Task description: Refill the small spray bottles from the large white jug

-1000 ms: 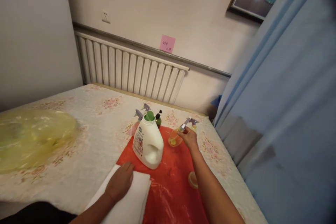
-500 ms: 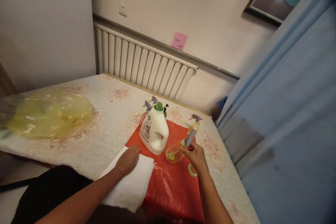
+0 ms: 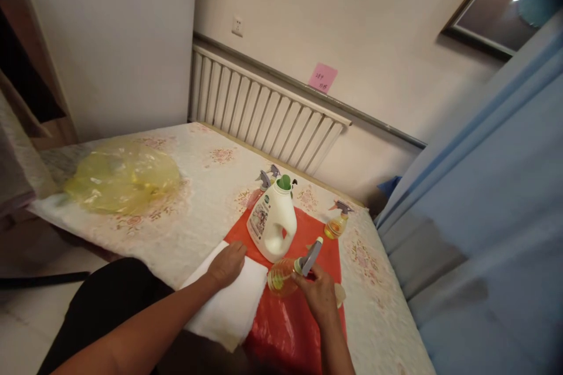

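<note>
My right hand (image 3: 317, 294) is closed around the neck of a clear orange spray bottle (image 3: 281, 279) with a grey trigger head. The bottle is tilted, its base pointing left toward a folded white towel (image 3: 229, 304). My left hand (image 3: 227, 265) lies on the towel with its fingers curled at the upper edge. Just beyond stands a white detergent jug (image 3: 273, 220) with a green inner spout and no cap on it. Both jug and towel rest on a red plastic sheet (image 3: 285, 325). A pale round lid (image 3: 340, 295) shows partly behind my right wrist.
Another spray bottle (image 3: 336, 225) with yellow liquid stands at the sheet's far right corner. Several bottles with grey triggers (image 3: 264, 179) stand behind the jug. A yellow plastic bag (image 3: 125, 181) lies at left on the flowered tablecloth (image 3: 206, 181). A blue curtain (image 3: 479, 205) hangs at right.
My right hand has brought the spray bottle left and closer to me, near the towel's edge. My left hand stays on the towel. The camera view has shifted to the left.
</note>
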`<state>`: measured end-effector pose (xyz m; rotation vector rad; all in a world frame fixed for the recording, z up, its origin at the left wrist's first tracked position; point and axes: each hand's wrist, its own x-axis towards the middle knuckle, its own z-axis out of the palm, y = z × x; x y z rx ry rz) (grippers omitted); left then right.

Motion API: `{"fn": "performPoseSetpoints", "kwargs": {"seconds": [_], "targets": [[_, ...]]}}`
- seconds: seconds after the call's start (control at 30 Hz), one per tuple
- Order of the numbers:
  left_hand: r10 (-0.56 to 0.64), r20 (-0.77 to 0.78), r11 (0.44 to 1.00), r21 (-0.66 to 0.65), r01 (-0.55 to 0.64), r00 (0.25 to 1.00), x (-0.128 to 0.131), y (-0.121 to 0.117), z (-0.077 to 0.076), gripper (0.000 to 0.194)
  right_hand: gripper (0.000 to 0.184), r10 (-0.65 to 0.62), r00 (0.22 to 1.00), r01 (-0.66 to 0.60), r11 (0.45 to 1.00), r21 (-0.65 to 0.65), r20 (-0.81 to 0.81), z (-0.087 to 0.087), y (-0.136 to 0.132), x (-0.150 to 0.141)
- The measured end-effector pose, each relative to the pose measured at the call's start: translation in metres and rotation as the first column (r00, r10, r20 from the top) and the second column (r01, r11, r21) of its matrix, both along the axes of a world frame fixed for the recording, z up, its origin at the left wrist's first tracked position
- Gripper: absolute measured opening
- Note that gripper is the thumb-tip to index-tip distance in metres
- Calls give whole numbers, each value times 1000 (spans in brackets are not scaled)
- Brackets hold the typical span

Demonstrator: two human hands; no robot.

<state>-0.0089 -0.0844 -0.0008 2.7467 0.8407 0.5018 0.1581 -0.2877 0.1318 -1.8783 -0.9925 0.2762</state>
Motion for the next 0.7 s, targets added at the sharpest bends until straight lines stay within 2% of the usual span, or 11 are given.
{"fn": "performPoseSetpoints", "kwargs": {"seconds": [0.7], "targets": [[11,18,999,-38,-10,1000,2,4,-9,17,21,57,997,-52,994,-97,46,-32,-1,-16]]}}
